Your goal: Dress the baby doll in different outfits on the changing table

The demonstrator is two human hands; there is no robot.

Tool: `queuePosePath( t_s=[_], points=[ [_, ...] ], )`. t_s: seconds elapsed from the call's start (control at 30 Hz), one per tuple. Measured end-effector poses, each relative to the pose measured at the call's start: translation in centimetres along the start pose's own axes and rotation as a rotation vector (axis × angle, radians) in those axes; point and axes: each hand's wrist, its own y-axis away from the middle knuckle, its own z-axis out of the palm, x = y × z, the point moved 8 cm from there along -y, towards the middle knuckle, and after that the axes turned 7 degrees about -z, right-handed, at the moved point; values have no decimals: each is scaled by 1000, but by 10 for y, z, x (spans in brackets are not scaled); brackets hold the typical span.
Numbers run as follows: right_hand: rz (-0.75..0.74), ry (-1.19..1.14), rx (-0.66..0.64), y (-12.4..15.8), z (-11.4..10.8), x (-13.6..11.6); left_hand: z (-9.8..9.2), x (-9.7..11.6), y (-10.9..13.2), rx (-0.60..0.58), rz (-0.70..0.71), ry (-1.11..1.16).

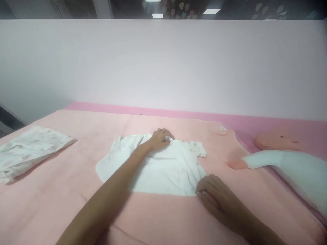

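Note:
A small white short-sleeved shirt point(163, 173) lies spread on the pink blanket point(163, 217), with one patterned sleeve point(198, 148) at its right. My left hand point(160, 140) rests on the shirt's far edge near the neckline, its fingers lying over the cloth and spread a little. At the near right corner of the shirt, my right hand point(212, 192) is closed, pinching the hem between thumb and fingers. My left forearm crosses over the shirt and hides part of its left side.
A folded white cloth with a faint print point(33, 149) lies at the left. On the right are a white plush toy with an orange tip point(288, 166) and a pinkish-orange plush piece point(277, 141). A white wall panel point(163, 68) rises behind the pink surface.

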Motion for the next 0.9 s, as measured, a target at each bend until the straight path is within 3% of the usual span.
queuePosePath(
  t_s=[0.17, 0.33, 0.47, 0.63, 0.9],
  points=[
    [-82, 113, 25, 8, 1, 0, -1, 4, 1, 179, -48, -68],
    [-257, 192, -174, 8, 12, -15, -11, 6, 1, 305, -82, -135],
    [-276, 119, -244, 3, 10, -24, -13, 1, 0, 307, -171, -192],
    [-248, 83, -192, 4, 7, -27, -14, -10, 2, 308, -303, -97],
    [-271, 172, -143, 3, 13, -25, -12, -4, 1, 225, -262, -187]
  ],
)
